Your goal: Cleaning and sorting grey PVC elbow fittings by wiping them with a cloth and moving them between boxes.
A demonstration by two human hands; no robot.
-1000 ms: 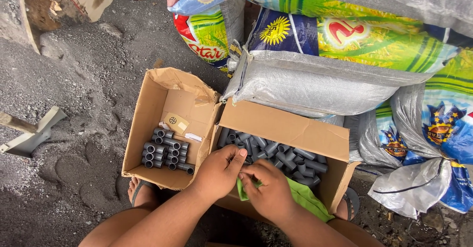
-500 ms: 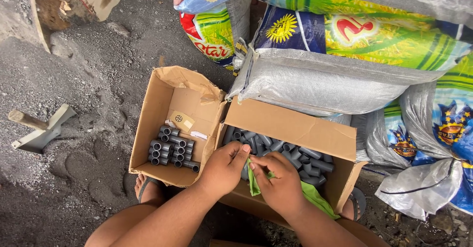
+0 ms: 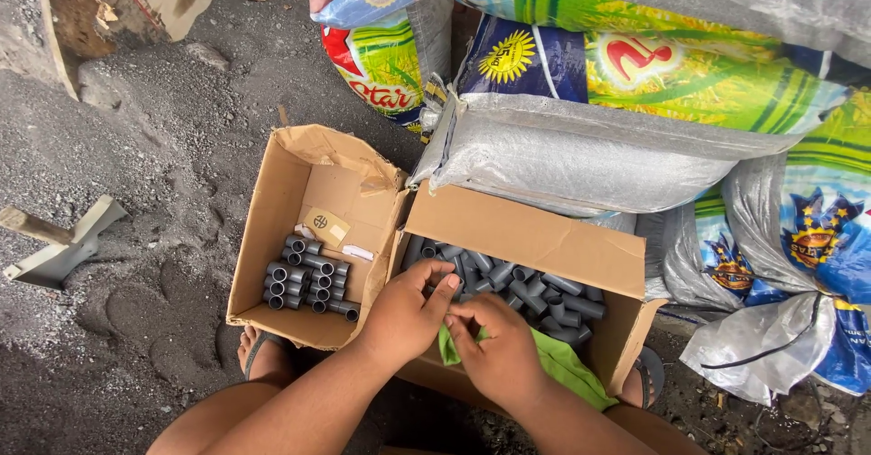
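Pinching at a green cloth [image 3: 553, 364], my right hand [image 3: 497, 353] has its fingers curled over the fabric at the near edge of the right cardboard box [image 3: 544, 237], while my left hand [image 3: 406, 314] meets it from the other side, fingers bent and closed toward the same spot; whether a fitting sits between them I cannot tell. The cloth drapes over the box's near wall, just below my right wrist. Just beyond my fingertips, inside that box, lies a loose heap of grey pipe fittings [image 3: 535, 287]. Beside it to my left, touching it, stands the left cardboard box [image 3: 272, 210], open, with more grey fittings stacked in neat rows [image 3: 307, 284] near its front and a small paper tag [image 3: 324, 225] farther back. My sandalled foot [image 3: 263, 351] shows under that box's near edge. Farther off, printed woven sacks [image 3: 581, 146] are piled against the boxes, and a pale tool blade with a wooden handle [image 3: 54, 251] lies well apart on the grey gravel ground [image 3: 163, 137].
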